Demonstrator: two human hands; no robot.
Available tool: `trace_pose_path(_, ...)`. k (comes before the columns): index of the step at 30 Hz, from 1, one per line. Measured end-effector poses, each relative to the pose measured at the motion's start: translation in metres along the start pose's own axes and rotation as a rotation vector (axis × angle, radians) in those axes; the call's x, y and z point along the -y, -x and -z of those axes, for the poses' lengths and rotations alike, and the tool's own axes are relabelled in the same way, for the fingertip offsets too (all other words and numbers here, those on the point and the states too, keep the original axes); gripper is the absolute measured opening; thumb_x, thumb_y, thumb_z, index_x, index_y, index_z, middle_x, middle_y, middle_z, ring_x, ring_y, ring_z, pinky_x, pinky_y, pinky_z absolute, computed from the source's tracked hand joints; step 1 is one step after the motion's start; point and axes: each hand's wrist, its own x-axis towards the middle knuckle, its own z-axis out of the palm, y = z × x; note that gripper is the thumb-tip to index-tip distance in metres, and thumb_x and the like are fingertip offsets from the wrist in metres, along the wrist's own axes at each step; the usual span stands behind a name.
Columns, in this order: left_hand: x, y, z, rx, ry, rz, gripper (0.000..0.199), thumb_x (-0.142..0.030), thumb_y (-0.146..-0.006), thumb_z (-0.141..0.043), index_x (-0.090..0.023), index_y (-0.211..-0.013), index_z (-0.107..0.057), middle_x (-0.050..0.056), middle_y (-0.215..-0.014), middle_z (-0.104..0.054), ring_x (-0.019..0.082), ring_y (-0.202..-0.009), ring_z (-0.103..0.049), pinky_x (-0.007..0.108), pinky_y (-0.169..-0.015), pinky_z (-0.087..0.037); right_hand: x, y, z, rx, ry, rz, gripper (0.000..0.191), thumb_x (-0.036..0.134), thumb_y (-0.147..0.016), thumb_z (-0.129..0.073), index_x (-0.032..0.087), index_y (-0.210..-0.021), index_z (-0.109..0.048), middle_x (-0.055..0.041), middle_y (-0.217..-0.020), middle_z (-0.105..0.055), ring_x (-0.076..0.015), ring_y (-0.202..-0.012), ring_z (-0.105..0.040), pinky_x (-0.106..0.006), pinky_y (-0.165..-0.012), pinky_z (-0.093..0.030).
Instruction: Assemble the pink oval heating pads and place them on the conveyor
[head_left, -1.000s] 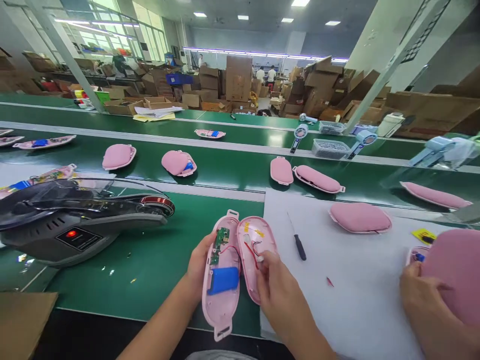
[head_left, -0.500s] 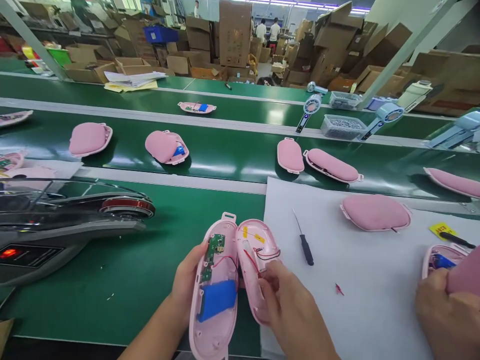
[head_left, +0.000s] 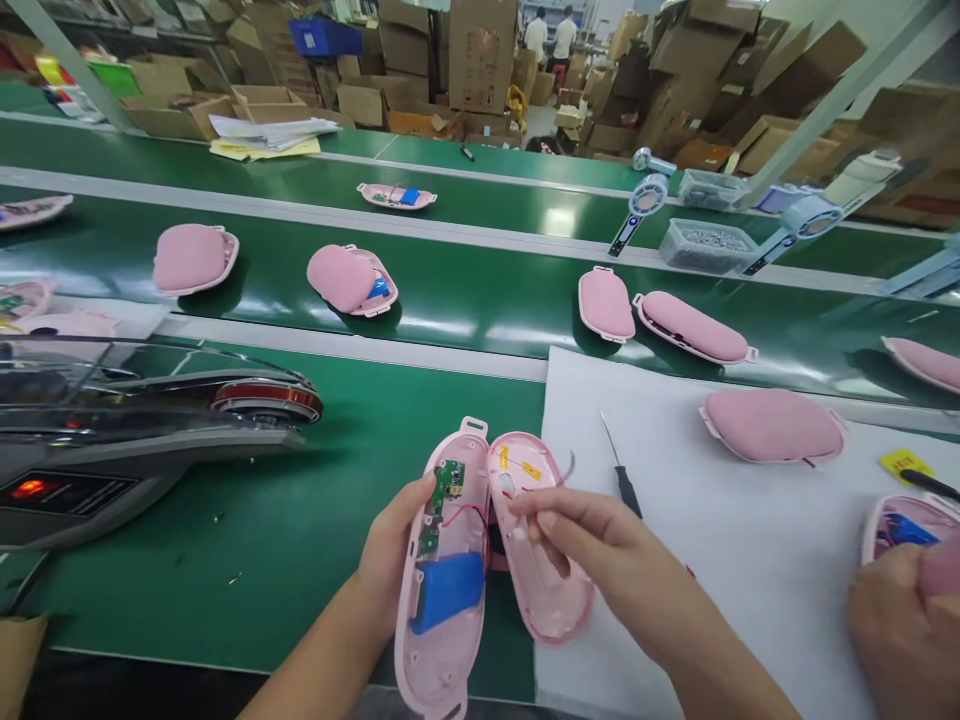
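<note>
My left hand (head_left: 391, 540) is closed round a pink casing half (head_left: 442, 655), its thumb on the rim. Inside that half are a green circuit board (head_left: 450, 480), a blue-wrapped battery (head_left: 450, 590) and thin red and dark wires. Beside it, touching or nearly so, lies a matching pink shell half (head_left: 551, 600) with its hollow side up and yellow tape pieces inside. Over this second shell my right hand (head_left: 600, 540) is pinched on a thin wire, mostly hidden by the fingers; a greyish wire loop (head_left: 571, 466) shows above them. What supports the second shell underneath is hidden.
A screwdriver (head_left: 624, 480) lies on the white sheet (head_left: 675, 610) near my right hand. At far right another person's hand (head_left: 900, 620) holds a similar casing. A dark machine (head_left: 150, 460) stands left. Several pink casings (head_left: 345, 278) rest on the green belt (head_left: 480, 300).
My right hand has lifted from the second shell's edge and moved inward over its hollow, drawing wire with it. The view has shifted slightly. My left hand keeps its hold.
</note>
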Motion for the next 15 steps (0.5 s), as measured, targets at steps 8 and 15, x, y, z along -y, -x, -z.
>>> trace_pose_path(8, 0.001, 0.001, 0.007, -0.005, -0.016, 0.015, 0.038, -0.044, -0.07, -0.071, -0.011, -0.09, -0.075, 0.01, -0.074, -0.076, 0.025, -0.062, -0.069, 0.034, -0.057, -0.057, -0.002, -0.002, 0.007, -0.071, 0.365, 0.348, 0.028, 0.02, -0.092, -0.043, 0.027, -0.109, -0.065, -0.0043, -0.099, -0.067, -0.019, -0.092, -0.062, -0.035, -0.081, -0.053)
trace_pose_path(15, 0.0, -0.003, 0.009, 0.004, -0.004, 0.039, 0.039, -0.043, -0.069, -0.069, -0.01, -0.089, -0.073, 0.012, -0.079, -0.076, 0.029, -0.072, -0.071, 0.036, -0.067, -0.057, -0.018, 0.009, 0.022, -0.016, 0.985, 0.736, 0.038, 0.003, -0.088, -0.045, 0.027, -0.11, -0.064, -0.0079, -0.097, -0.053, -0.0191, -0.083, -0.049, -0.032, -0.068, -0.048)
